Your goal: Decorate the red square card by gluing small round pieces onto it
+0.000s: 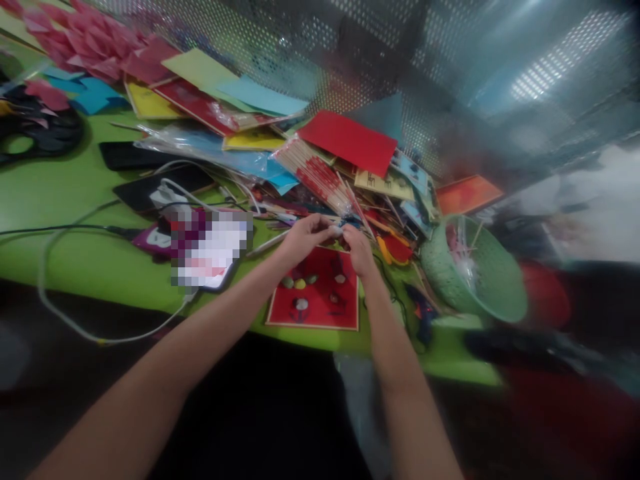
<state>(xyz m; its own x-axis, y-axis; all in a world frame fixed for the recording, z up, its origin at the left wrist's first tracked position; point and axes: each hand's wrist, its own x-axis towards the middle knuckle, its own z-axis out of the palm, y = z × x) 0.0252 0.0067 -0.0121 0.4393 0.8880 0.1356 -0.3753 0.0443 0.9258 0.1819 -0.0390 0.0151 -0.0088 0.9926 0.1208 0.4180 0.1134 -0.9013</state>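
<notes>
My left hand (314,235) and my right hand (357,247) meet above the far edge of a red square board (320,290). The fingers of both hands are pinched together around a small whitish thing (337,231), too small and blurred to name. The board has a light wooden-looking border and dark drawn lines. Several small stone-like pieces lie on it, among them a yellow piece (299,284) and a whitish piece (302,304). My left wrist and forearm partly cover the board's left side.
A lit phone (215,253) with a white cable lies left of my arm. Beyond my hands are heaped sticks (320,177), a red sheet (350,141) and other coloured papers. To the right are a glue gun (423,310) and a green basket (493,277). Mesh stands behind.
</notes>
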